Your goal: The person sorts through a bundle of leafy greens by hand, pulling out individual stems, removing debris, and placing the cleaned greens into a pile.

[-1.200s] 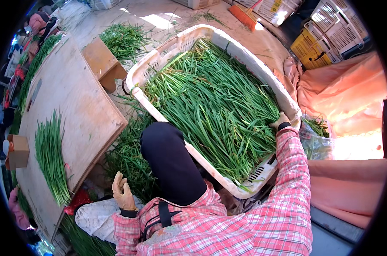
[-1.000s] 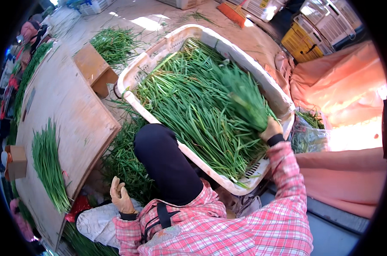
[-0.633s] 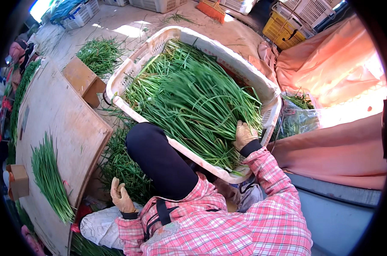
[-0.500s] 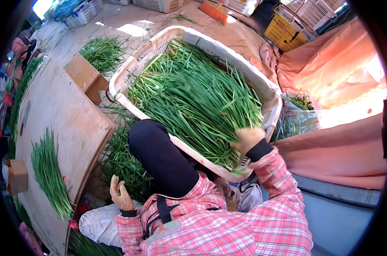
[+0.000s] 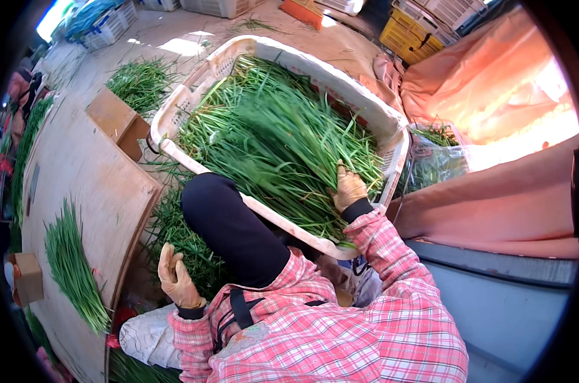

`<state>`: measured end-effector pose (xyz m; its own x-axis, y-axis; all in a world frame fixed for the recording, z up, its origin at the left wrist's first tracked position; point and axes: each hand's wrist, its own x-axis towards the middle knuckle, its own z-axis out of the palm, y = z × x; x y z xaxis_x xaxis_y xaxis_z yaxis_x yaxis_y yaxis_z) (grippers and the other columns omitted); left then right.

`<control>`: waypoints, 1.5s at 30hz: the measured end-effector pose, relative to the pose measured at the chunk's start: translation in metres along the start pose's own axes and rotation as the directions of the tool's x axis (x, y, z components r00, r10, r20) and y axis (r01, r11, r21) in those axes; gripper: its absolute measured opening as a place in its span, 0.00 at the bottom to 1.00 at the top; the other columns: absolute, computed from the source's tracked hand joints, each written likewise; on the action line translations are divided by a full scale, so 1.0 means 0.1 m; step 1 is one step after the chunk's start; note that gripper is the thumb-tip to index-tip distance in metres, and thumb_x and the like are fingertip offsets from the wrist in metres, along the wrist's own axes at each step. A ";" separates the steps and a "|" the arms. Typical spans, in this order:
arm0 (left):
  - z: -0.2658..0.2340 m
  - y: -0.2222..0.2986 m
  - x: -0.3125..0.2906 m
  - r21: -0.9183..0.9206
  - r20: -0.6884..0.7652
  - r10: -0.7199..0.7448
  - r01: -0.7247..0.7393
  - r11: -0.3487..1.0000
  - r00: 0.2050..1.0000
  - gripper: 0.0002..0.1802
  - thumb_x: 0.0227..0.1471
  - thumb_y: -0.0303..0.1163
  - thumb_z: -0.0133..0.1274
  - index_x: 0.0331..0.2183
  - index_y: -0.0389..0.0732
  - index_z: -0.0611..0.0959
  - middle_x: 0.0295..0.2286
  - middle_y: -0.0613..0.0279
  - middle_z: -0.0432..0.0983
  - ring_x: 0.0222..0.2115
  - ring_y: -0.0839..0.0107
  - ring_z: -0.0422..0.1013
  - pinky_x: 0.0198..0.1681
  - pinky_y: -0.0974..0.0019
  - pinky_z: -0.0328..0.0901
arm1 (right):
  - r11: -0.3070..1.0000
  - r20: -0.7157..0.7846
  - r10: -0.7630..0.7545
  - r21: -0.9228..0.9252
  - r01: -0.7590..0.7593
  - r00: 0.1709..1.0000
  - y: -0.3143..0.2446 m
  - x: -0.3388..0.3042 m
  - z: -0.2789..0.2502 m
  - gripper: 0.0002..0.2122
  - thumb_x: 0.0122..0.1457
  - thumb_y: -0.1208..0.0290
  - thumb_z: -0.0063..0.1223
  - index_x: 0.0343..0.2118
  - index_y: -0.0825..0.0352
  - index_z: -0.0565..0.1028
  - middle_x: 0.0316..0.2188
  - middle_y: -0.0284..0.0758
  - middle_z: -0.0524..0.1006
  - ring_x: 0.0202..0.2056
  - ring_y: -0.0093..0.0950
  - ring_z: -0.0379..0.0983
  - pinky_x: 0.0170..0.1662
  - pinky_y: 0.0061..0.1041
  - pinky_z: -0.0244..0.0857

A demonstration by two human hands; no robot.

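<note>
A large white plastic basket (image 5: 401,142) full of long green chives (image 5: 232,137) lies in front of me. Inside its right part, my right hand (image 5: 350,186), in a tan glove, is closed round the stalk ends of a bunch of chives (image 5: 296,131). The leaves of that bunch fan out to the upper left over the pile and are smeared by motion. My left hand (image 5: 177,278), gloved too, is held up beside my knee with its fingers loosely raised and nothing in them. A neat bundle of chives (image 5: 75,268) rests on the wooden board (image 5: 94,185) at the left.
Loose chives (image 5: 190,233) lie between the board and the basket. Behind the board is a cardboard box (image 5: 118,121). A clear bag of greens (image 5: 436,159) stands beyond the basket's right end, near an orange sheet (image 5: 494,83). Yellow crate (image 5: 409,37) and orange broom (image 5: 302,13) are farther back.
My right hand has moved left and slightly up, drawing the bunch of chives over the pile. My left hand stays raised near my knee. The whole view has shifted a little.
</note>
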<state>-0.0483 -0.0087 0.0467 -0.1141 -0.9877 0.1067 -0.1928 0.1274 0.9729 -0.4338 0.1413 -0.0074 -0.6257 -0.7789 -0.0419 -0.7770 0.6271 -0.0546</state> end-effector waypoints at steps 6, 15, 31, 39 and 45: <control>0.91 0.95 0.16 0.002 0.447 0.368 -0.413 0.911 0.815 0.22 0.43 0.12 0.44 0.43 0.34 0.74 0.41 0.55 0.71 0.36 0.70 0.70 0.42 0.70 0.64 | 0.987 0.124 0.101 0.110 -0.115 0.987 0.08 0.04 -0.22 0.45 0.43 0.57 0.62 0.58 0.73 0.48 0.43 0.49 0.68 0.43 0.42 0.67 0.45 0.35 0.63; 2.38 0.66 -0.19 -0.151 0.873 0.465 -0.827 0.541 0.145 0.17 0.40 0.28 0.49 0.37 0.38 0.70 0.30 0.58 0.68 0.35 0.61 0.67 0.37 0.61 0.61 | 0.992 -0.129 0.014 0.125 0.002 0.992 0.51 0.44 -0.50 0.51 0.30 0.46 0.67 0.56 0.70 0.55 0.51 0.49 0.63 0.51 0.45 0.61 0.52 0.37 0.57; 2.57 0.22 -0.27 0.053 0.976 0.159 -0.871 0.489 0.149 0.36 0.32 0.29 0.57 0.48 0.38 0.67 0.48 0.56 0.61 0.49 0.58 0.59 0.44 0.58 0.59 | 0.982 -0.050 0.000 0.189 0.009 0.999 0.09 -0.14 -0.22 0.42 0.37 0.62 0.65 0.54 0.73 0.55 0.46 0.51 0.68 0.47 0.44 0.65 0.50 0.36 0.61; 2.63 0.10 -0.25 0.088 0.983 0.106 -0.894 0.440 0.149 0.37 0.32 0.30 0.57 0.49 0.38 0.67 0.50 0.57 0.60 0.47 0.60 0.61 0.41 0.59 0.61 | 0.760 0.357 -0.135 0.636 -0.134 0.924 0.53 0.46 -0.46 0.37 0.30 0.61 0.69 0.46 0.73 0.67 0.34 0.43 0.76 0.36 0.32 0.73 0.42 0.25 0.65; 2.62 0.17 -0.20 0.110 0.988 0.044 -0.863 0.494 0.150 0.31 0.34 0.33 0.55 0.46 0.40 0.72 0.49 0.55 0.61 0.46 0.59 0.62 0.41 0.56 0.62 | 0.317 0.312 -0.107 0.911 -0.265 0.944 0.59 0.19 -1.18 0.30 0.38 0.73 0.66 0.47 0.69 0.68 0.34 0.32 0.75 0.33 0.20 0.70 0.39 0.20 0.65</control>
<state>-0.3049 0.0371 0.0070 -0.9881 -0.0537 -0.1440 -0.1035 0.9250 0.3656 -0.4992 0.1638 0.1060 -0.4866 -0.8028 -0.3446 -0.0176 0.4034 -0.9149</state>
